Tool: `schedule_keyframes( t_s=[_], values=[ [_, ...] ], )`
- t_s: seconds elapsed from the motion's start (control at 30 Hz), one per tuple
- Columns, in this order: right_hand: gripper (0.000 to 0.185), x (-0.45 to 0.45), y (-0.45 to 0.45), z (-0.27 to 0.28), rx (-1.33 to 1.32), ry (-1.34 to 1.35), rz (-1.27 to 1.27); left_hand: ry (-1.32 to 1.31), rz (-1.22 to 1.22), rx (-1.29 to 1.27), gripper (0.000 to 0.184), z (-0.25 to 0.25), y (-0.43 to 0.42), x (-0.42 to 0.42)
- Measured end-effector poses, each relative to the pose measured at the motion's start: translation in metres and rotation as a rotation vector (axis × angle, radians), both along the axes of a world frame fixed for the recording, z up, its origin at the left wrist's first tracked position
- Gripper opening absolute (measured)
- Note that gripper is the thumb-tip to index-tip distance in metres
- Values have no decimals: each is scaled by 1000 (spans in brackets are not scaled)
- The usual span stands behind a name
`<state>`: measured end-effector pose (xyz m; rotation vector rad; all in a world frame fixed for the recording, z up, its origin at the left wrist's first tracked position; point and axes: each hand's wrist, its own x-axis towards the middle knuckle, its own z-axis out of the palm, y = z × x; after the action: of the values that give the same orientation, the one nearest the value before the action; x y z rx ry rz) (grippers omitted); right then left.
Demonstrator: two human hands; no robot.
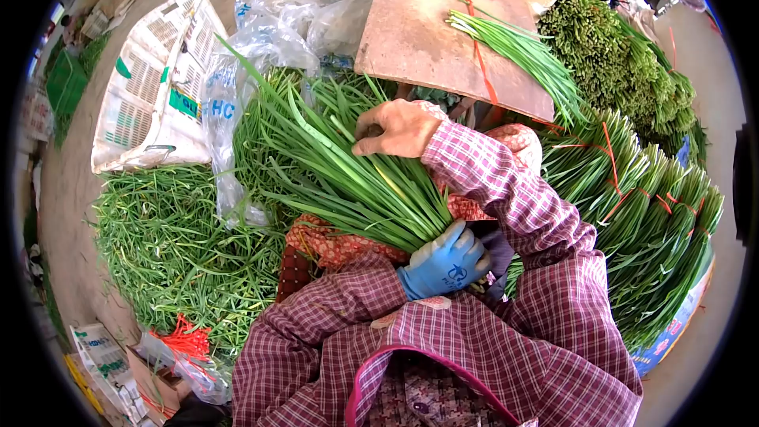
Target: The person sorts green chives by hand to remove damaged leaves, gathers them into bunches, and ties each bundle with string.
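My left hand point(447, 262), in a blue glove, is closed round the stem end of a loose bunch of garlic chives point(356, 182). The long green leaves fan out up and left across my lap, with a few yellowed ones among them. My bare right hand point(398, 129) is over the upper leaves, its fingers curled with thumb and forefinger close together. A leaf seems to run into this pinch, but the fingertips partly hide it. Below the bunch, patterned red-orange cloth point(340, 239) covers my legs.
Loose leaves point(182, 245) are heaped at left beside a tilted white crate point(154, 87) and clear plastic bags point(277, 24). A board point(419, 16) ahead bears a tied bunch point(518, 47). Tied bundles point(632, 221) stack at right. Red ties point(186, 338) lie lower left.
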<state>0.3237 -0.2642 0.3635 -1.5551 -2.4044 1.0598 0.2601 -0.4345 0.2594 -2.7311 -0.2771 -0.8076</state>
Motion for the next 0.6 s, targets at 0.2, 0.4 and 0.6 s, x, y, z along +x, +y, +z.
schedule_keyframes(
  t_s=[0.2, 0.4, 0.6],
  values=[
    [31, 25, -3, 0, -243, 443, -272, -105, 7, -198, 16, 28, 0, -6],
    [21, 37, -7, 4, -319, 720, -364, -376, 0, -317, 16, 40, 1, -7],
    [37, 45, -19, 11, -487, 726, -428, -401, -1, -319, 14, 45, 3, -8]
  ],
)
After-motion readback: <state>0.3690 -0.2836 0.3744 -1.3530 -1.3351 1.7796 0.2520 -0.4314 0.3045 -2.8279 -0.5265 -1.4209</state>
